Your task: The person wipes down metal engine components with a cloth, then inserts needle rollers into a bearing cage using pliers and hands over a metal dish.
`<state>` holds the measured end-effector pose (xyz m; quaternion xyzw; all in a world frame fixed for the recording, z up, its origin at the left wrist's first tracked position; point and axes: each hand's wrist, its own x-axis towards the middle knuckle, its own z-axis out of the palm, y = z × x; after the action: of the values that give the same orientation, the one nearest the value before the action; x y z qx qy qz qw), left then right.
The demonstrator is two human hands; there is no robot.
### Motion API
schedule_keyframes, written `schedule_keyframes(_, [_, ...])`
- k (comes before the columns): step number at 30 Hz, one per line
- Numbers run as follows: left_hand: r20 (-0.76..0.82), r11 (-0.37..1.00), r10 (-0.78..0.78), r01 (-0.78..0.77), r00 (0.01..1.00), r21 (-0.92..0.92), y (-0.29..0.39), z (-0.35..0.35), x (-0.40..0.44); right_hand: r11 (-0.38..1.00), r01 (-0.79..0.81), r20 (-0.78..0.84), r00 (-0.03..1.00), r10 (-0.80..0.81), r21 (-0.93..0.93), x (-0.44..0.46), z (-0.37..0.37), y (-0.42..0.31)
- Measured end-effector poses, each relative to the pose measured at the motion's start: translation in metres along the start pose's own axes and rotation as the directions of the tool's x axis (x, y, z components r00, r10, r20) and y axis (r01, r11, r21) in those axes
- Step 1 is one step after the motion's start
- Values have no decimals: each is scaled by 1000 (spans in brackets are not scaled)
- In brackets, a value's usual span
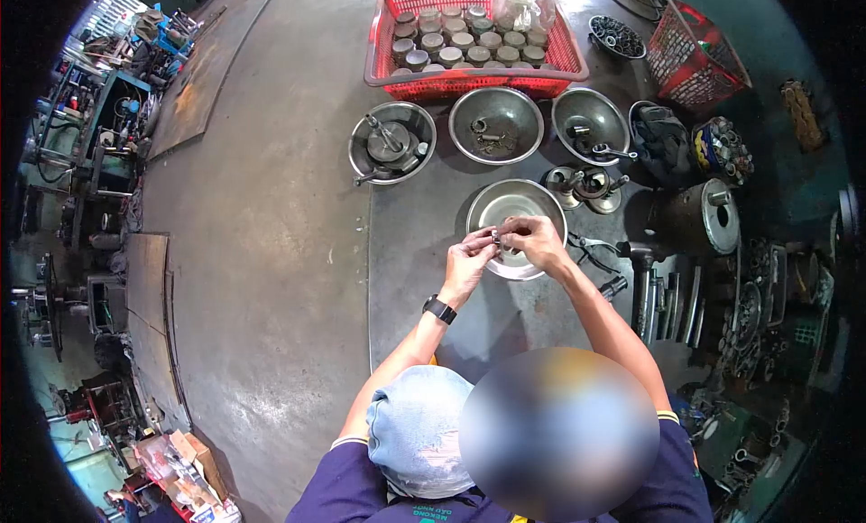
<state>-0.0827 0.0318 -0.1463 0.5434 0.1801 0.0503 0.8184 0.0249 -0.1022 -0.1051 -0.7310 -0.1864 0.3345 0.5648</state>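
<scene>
My left hand (pixel 469 263), with a black watch on its wrist, pinches a small metal part (pixel 496 240) over the left side of a metal bowl (pixel 516 194). My right hand (pixel 534 241) meets it from the right, its fingers closed on the same small part. The part is mostly hidden by the fingers, so its shape cannot be made out. Behind this bowl stands another bowl (pixel 460 135) with small loose pieces. Metal parts with round bases (pixel 606 198) stand to the right of the near bowl, and pliers (pixel 591 245) lie beside its right rim.
A red basket (pixel 383 49) of round metal pieces stands at the back. Bowls with metal parts stand at left (pixel 354 148) and right (pixel 561 117). A metal cylinder (pixel 699 216), rods (pixel 672 306) and a red crate (pixel 677 49) are farther right.
</scene>
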Motion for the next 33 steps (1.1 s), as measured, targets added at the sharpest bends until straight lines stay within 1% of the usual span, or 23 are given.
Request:
schedule_keyframes(2, [-4, 1000, 18, -18, 1000, 7, -1, -1, 0, 996, -13, -22, 1000, 15, 92, 2, 5, 7])
schedule_keyframes(4, [14, 996, 72, -72, 997, 57, -4, -2, 1, 998, 0, -20, 1000, 1, 65, 4, 5, 11])
schedule_keyframes(6, [19, 992, 80, -82, 997, 92, -7, -3, 1, 993, 9, 8, 1000, -10, 116, 7, 4, 22])
schedule_keyframes(10, [46, 980, 94, -100, 995, 170, -6, 0, 0, 994, -21, 9, 1000, 20, 109, 5, 1, 26])
schedule_keyframes(11, [45, 980, 93, -99, 995, 170, -5, 0, 0, 994, -48, 2, 999, 48, 103, 4, 0, 26])
schedule_keyframes(13, [27, 995, 24, -27, 999, 97, -4, -1, 0, 992, -76, -2, 997, 77, 100, 1, 1, 22])
schedule_keyframes(14, [24, 995, 23, -26, 999, 98, -3, -2, 0, 992, -79, -97, 993, 70, -97, 0, 2, 20])
schedule_keyframes(15, [-17, 1000, 11, -11, 1000, 22, -4, -5, 0, 952, -98, -188, 981, 44, -289, -1, 4, 20])
schedule_keyframes(16, [-54, 999, -5, 2, 999, -54, -5, -8, 1, 874, -65, -164, 986, -17, -482, -3, 8, 27])
schedule_keyframes(17, [-55, 1000, 6, -7, 998, -18, -6, -12, 2, 798, -97, -123, 992, 29, -595, -2, 14, 37])
schedule_keyframes(18, [-55, 1000, 5, -6, 998, -15, -6, -13, 2, 706, -118, -87, 993, 81, -699, -2, 20, 39])
schedule_keyframes(19, [-63, 999, 2, -4, 998, -37, -5, -14, 2, 672, -101, -60, 995, 84, -734, -5, 25, 39])
schedule_keyframes(20, [-73, 998, 0, -4, 997, -59, -5, -16, 1, 675, -100, -58, 995, 84, -731, -6, 29, 43])
schedule_keyframes(22, [-73, 998, -9, 4, 997, -66, -4, -17, 0, 557, 6, -17, 999, -35, -830, -4, 37, 45])
schedule_keyframes(23, [-69, 997, -16, 11, 998, -78, -3, -16, 0, 556, 41, 40, 999, -14, -830, -3, 34, 45])
schedule_keyframes(27, [-91, 992, -56, 45, 994, -115, 3, -12, 2, 539, 0, 23, 999, 36, -842, 1, 21, 29])
schedule_keyframes(29, [-77, 994, -37, 29, 996, -109, 0, -12, 1, 753, -172, -121, 985, 123, -635, 0, 13, 17])
schedule_keyframes(30, [-75, 993, -40, 32, 996, -113, 0, -10, 1, 751, -176, -123, 984, 126, -637, 0, 11, 19])
schedule_keyframes(31, [-60, 995, -21, 16, 998, -94, -1, -9, 2, 862, -114, -177, 984, 29, -493, 1, 8, 23])
schedule_keyframes(32, [-46, 997, -3, 0, 999, -73, 0, -8, 1, 941, -30, -245, 968, -57, -338, 2, 5, 25])
schedule_keyframes(33, [-44, 997, -4, 1, 999, -74, 0, -7, 1, 979, 3, -192, 980, -42, -202, 3, 2, 22])
